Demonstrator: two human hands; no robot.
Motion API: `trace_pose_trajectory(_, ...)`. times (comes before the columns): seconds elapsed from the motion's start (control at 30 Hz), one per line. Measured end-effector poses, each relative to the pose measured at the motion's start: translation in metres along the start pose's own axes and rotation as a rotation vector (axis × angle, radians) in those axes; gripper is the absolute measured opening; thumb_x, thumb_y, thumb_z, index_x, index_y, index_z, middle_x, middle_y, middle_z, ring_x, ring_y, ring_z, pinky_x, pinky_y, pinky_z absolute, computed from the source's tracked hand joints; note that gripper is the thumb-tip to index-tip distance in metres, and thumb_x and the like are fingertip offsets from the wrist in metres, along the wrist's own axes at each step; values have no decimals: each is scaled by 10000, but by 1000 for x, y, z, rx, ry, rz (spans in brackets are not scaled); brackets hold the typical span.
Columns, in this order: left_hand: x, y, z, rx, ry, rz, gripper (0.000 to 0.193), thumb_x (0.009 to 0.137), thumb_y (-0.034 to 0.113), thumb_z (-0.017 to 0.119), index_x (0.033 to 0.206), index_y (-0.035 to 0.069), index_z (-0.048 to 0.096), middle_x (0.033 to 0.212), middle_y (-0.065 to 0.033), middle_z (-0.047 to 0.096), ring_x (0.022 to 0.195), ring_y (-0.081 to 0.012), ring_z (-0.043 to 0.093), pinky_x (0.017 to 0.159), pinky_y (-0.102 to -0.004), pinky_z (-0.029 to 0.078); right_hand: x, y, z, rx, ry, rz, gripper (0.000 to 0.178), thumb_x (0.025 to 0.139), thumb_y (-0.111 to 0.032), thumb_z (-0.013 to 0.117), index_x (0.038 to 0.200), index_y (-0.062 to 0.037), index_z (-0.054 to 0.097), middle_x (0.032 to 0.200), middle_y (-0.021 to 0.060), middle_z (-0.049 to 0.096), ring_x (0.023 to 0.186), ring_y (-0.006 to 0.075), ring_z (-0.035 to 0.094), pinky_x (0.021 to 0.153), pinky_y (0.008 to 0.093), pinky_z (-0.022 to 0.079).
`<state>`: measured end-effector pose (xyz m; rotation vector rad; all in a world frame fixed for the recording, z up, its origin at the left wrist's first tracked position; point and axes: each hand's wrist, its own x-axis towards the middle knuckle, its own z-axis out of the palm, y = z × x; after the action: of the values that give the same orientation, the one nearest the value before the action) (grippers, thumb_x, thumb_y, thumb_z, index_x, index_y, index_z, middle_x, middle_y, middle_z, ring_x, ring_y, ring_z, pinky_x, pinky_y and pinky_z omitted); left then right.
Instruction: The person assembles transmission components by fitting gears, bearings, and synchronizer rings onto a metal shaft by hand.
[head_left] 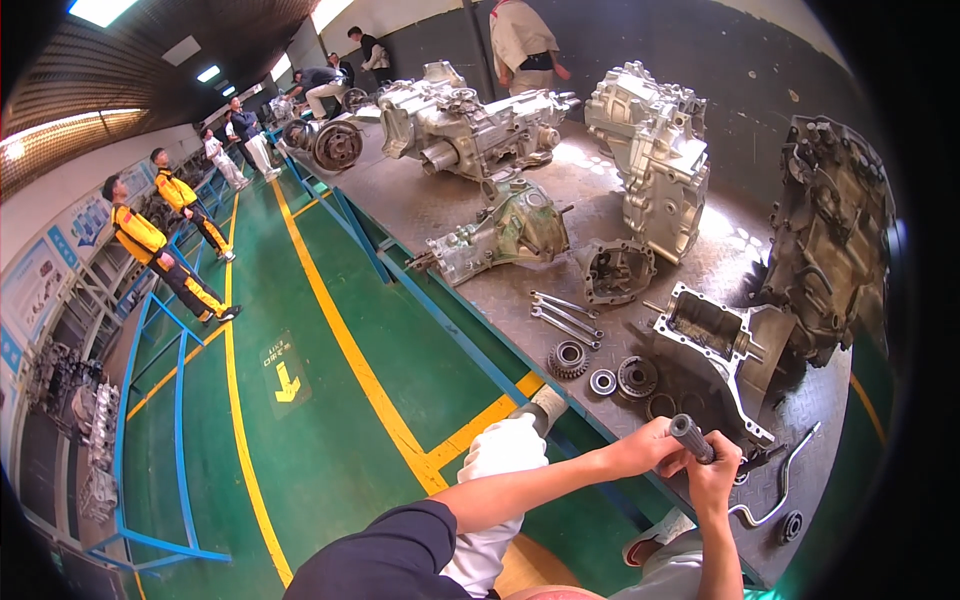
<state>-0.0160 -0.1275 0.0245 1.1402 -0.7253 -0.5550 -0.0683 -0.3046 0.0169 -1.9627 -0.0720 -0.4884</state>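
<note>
My right hand [713,478] is wrapped around a dark grey splined shaft [692,438], whose round end tilts up toward me. Against the shaft's left side, my left hand [645,448] has its fingers curled closed on it; their tips are partly hidden. Just beyond my hands lie a toothed gear [637,376], a small bearing ring [603,382] and another gear [568,359]. An opened metal gearbox housing [735,365] rests behind them. A bent metal rod [785,480] lies to the right of my right hand, with a small round part [791,526] nearer me.
Several wrenches [566,322] lie beside an open cast cover [618,272] on the metal table [500,318]. Large gearboxes [655,160] stand farther back, and a dark casing [835,240] rises at right. People [140,235] stand beyond the green floor [330,400]; blue rails [180,440] edge it.
</note>
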Motion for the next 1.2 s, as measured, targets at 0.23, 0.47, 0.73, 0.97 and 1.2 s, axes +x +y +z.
trace_pose_trajectory(0.23, 5, -7, -5, -36, 71, -25, 326, 1074, 270, 493, 850, 61, 605, 691, 19, 553, 603, -74, 513, 570, -239, 417, -1, -11, 0, 68, -80, 97, 167, 797, -15, 720, 712, 21, 581, 598, 5, 553, 592, 62, 489, 529, 261, 365)
trace_pose_trajectory(0.47, 7, -15, -7, -45, 105, -36, 320, 1070, 264, 505, 842, 54, 588, 678, 17, 540, 610, -79, 512, 582, -241, 422, 1, -24, 3, 245, -72, 254, 224, 909, -51, 695, 715, -2, 595, 626, -23, 559, 588, 46, 480, 540, 239, 367)
trace_pose_trajectory(0.73, 6, -14, -6, -22, 126, -80, 289, 1068, 260, 508, 870, 59, 571, 728, 16, 556, 660, -73, 508, 599, -239, 415, 6, -22, -2, 364, -82, 366, 233, 939, -94, 682, 742, -54, 565, 621, 9, 571, 533, 76, 499, 509, 238, 371)
trace_pose_trajectory(0.97, 7, -19, -4, -6, 120, -127, 264, 1065, 259, 513, 908, 56, 573, 760, 12, 562, 681, -70, 505, 606, -239, 417, 6, -21, -2, 433, -70, 372, 256, 953, -105, 666, 728, -73, 546, 620, 9, 569, 526, 75, 488, 508, 241, 365)
trace_pose_trajectory(1.2, 6, -18, -3, 7, 127, -147, 242, 1055, 244, 522, 922, 49, 572, 774, 9, 572, 688, -71, 509, 609, -239, 420, 6, -20, -3, 434, -74, 380, 250, 941, -102, 679, 731, -75, 547, 620, 6, 565, 529, 80, 493, 514, 243, 368)
